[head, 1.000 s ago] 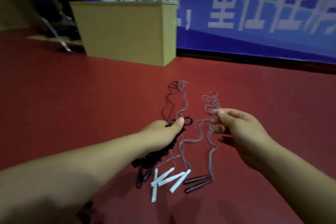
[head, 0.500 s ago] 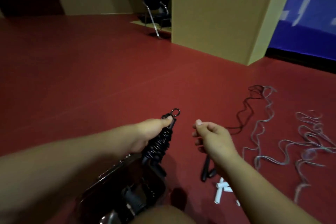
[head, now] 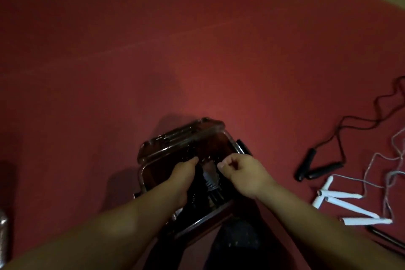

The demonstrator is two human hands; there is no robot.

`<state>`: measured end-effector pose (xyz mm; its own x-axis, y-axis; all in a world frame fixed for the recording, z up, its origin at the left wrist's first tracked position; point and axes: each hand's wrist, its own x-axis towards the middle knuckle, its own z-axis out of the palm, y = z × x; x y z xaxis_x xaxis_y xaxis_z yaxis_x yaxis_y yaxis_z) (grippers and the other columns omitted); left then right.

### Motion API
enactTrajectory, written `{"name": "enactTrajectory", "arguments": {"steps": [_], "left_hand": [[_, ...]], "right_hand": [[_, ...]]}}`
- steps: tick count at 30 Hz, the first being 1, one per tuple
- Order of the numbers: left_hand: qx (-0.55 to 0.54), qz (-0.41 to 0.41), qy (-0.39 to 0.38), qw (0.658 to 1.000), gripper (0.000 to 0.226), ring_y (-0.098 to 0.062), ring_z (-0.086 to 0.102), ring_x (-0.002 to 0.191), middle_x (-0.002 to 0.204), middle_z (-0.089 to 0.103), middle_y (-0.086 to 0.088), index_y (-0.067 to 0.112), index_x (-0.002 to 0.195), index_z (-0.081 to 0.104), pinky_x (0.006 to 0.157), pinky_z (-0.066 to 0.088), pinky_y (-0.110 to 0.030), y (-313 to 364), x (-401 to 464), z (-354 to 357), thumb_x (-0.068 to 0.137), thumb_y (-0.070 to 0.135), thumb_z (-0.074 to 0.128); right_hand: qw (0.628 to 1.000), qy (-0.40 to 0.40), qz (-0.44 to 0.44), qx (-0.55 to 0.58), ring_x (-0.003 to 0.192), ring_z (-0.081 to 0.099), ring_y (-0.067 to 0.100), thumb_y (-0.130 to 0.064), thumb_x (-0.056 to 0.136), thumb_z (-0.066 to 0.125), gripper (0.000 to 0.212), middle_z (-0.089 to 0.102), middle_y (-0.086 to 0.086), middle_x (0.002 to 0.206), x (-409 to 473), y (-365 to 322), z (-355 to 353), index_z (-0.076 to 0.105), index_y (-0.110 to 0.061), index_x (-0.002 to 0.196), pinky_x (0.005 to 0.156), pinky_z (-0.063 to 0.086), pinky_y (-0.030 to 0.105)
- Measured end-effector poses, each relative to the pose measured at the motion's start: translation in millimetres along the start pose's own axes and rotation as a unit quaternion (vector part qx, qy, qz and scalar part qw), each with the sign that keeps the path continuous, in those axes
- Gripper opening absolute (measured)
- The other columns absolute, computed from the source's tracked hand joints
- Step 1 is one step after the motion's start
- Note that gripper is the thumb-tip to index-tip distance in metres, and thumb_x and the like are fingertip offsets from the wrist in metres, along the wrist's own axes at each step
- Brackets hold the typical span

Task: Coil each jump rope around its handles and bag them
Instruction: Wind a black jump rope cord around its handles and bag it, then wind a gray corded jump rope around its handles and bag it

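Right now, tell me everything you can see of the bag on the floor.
The bag is a see-through, boxy plastic case with dark piping along its edges, standing open on the red floor, its flap folded back at the far side. Coiled ropes lie inside, dim and hard to count. The left hand reaches into its mouth; the right hand hovers curled over its right edge.

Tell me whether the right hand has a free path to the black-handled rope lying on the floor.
Probably yes. The right hand is over the bag, fingers curled and apparently holding nothing, and only bare red floor lies between it and the black-handled rope to its right.
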<state>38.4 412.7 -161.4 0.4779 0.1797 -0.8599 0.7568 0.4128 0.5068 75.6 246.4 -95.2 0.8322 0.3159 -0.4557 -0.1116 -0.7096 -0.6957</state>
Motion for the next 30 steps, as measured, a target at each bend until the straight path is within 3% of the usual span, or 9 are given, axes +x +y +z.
{"name": "enactTrajectory", "arguments": {"steps": [3,8,12,15,18,21,24,26,30], "left_hand": [[-0.002,-0.004,0.019,1.0,0.097,-0.035,0.071,0.097,0.118,0.069,-0.012,0.02,0.134,0.056,0.083,0.058,-0.052,-33.1,48.4,-12.0,0.052,0.07,0.067],[-0.064,-0.021,-0.051,0.996,0.056,-0.031,0.071,0.098,0.108,0.074,-0.014,0.015,0.116,0.071,0.086,0.056,-0.042,-18.9,13.5,4.3,0.091,0.06,0.05],[-0.078,0.003,-0.078,0.994,0.095,-0.031,0.069,0.106,0.127,0.066,-0.009,0.027,0.141,0.048,0.084,0.057,-0.049,-20.2,19.2,21.9,0.057,0.063,0.076],[0.093,0.066,-0.028,0.993,0.093,-0.03,0.056,0.124,0.143,0.05,-0.006,0.019,0.149,0.03,0.103,0.046,-0.045,-24.8,10.8,33.2,0.076,0.063,0.065],[0.426,0.176,0.071,0.885,0.072,-0.031,0.058,0.118,0.13,0.06,-0.011,0.009,0.128,0.055,0.099,0.046,-0.036,-31.0,11.2,27.2,0.087,0.067,0.05],[0.562,0.146,0.081,0.81,0.057,-0.028,0.065,0.101,0.106,0.069,-0.008,0.015,0.1,0.069,0.08,0.049,-0.032,-18.2,10.4,7.1,0.088,0.067,0.05],[0.538,0.15,0.101,0.823,0.044,-0.024,0.066,0.09,0.091,0.067,-0.004,0.018,0.085,0.065,0.072,0.047,-0.029,-6.5,7.6,-8.9,0.076,0.061,0.073],[0.486,0.247,0.129,0.828,0.037,-0.021,0.062,0.085,0.094,0.062,-0.002,0.02,0.081,0.053,0.068,0.042,-0.028,-11.2,1.9,-3.9,0.075,0.044,0.08],[0.514,0.384,0.067,0.764,0.041,-0.023,0.049,0.124,0.139,0.043,-0.004,0.018,0.121,0.059,0.096,0.042,-0.033,-35.1,-3.2,18.6,0.084,0.028,0.074]], "right_hand": [[0.996,-0.041,0.01,-0.072,0.069,0.055,0.008,-0.039,0.093,0.06,0.016,0.065,-0.004,0.08,3.0,12.0,7.1,0.063,-0.025,0.086,0.054,0.038,0.014],[0.998,0.009,0.03,-0.045,0.063,0.058,0.011,-0.04,0.093,0.06,0.02,0.066,-0.003,0.073,10.8,19.5,6.5,0.062,-0.026,0.079,0.057,0.044,0.022],[0.996,0.043,0.069,0.04,0.05,0.061,0.014,-0.04,0.093,0.06,0.025,0.066,0.0,0.058,16.0,24.5,2.1,0.065,-0.02,0.079,0.062,0.054,0.033],[0.994,0.068,0.073,0.035,0.061,0.063,0.018,-0.041,0.093,0.059,0.027,0.068,0.0,0.068,12.6,27.6,-4.4,0.068,-0.018,0.083,0.062,0.05,0.027],[0.992,0.09,0.085,0.018,0.06,0.061,0.016,-0.042,0.094,0.058,0.03,0.066,-0.002,0.067,3.4,35.8,-15.1,0.067,-0.018,0.079,0.063,0.046,0.025],[0.992,0.093,0.088,-0.015,0.063,0.064,0.019,-0.043,0.094,0.055,0.036,0.067,0.001,0.066,-8.7,43.0,-26.9,0.066,-0.015,0.076,0.061,0.046,0.024],[0.99,0.099,0.095,-0.036,0.06,0.064,0.019,-0.043,0.095,0.054,0.039,0.066,0.003,0.063,-33.0,50.9,-41.1,0.063,-0.014,0.071,0.056,0.044,0.024],[0.988,0.114,0.085,-0.057,0.071,0.067,0.024,-0.044,0.094,0.055,0.039,0.069,0.007,0.071,-47.6,57.0,-52.1,0.06,-0.016,0.068,0.066,0.047,0.027],[0.983,0.16,0.073,-0.051,0.078,0.067,0.029,-0.045,0.094,0.054,0.043,0.071,0.01,0.078,-64.9,59.2,-69.9,0.065,-0.01,0.072,0.078,0.054,0.037]]}}
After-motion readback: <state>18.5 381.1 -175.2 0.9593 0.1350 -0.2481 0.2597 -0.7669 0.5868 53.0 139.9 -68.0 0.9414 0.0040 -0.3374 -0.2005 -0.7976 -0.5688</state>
